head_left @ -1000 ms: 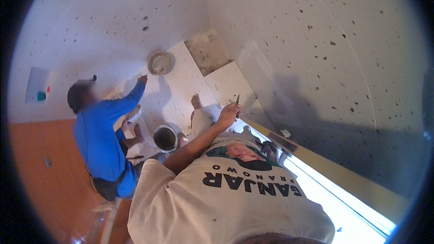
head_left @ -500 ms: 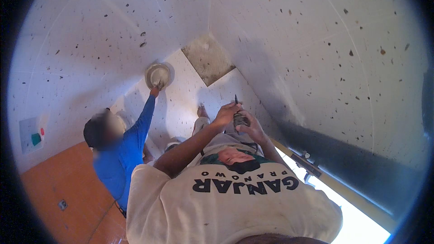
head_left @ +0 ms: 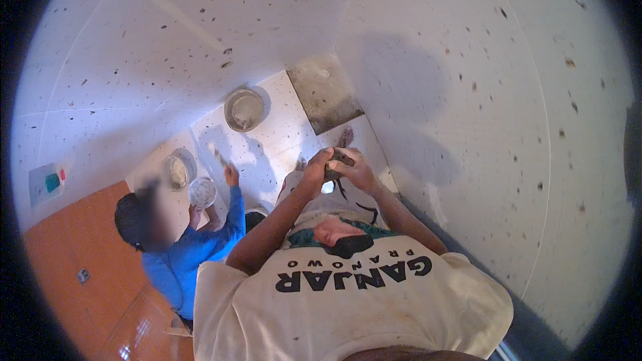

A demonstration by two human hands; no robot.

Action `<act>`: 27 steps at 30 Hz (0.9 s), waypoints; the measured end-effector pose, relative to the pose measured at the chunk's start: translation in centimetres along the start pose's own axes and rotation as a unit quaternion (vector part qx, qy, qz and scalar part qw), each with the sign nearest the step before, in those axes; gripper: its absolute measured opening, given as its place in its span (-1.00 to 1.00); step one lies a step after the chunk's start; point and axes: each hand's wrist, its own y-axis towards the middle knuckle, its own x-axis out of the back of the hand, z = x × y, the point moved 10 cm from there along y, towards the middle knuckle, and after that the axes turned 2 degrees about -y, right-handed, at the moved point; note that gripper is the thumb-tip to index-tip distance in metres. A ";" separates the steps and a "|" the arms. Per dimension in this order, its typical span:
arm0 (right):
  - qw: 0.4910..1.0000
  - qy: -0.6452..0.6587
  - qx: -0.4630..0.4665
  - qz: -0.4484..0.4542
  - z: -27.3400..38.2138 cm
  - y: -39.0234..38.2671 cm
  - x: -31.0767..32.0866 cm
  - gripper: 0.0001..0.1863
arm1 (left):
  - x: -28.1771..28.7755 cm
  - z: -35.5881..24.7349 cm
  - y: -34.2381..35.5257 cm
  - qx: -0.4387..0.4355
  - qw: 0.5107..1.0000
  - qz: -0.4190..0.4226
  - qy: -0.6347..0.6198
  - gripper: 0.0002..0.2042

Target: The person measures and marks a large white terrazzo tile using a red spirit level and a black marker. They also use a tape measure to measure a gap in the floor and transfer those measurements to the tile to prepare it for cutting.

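My left hand and my right hand meet in front of my waist, both closed on a small dark grey-brown object. Fingers cover much of it, so its kind cannot be made out. Dark cords hang at my waist just below the hands. To my left, a co-worker in a blue long-sleeved top holds a trowel in one hand. The other hand is at a white speckled bowl.
A grey basin with pale mix stands by the left wall; another bowl sits nearer the co-worker. In the far corner, a bare rough square interrupts the white speckled floor tiles. Speckled walls rise on both sides; orange flooring lies behind the co-worker.
My hands have come together around the dark object; the thin pointed dark item seen above them no longer shows. The co-worker's hand has drawn back from the basin with the trowel.
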 end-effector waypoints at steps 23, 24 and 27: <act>0.998 0.054 -0.002 -0.032 -28.2 38.8 14.0 -0.76 | 38.5 4.4 43.3 -0.062 0.743 -0.043 0.665 -0.48; 0.998 0.038 0.021 -0.043 -28.4 39.7 14.9 -0.76 | 41.6 4.3 44.9 -0.049 0.747 -0.055 0.660 -0.48; 0.993 0.006 0.064 -0.101 -29.9 41.7 17.6 -0.77 | 49.4 4.4 48.7 -0.096 0.745 -0.085 0.654 -0.48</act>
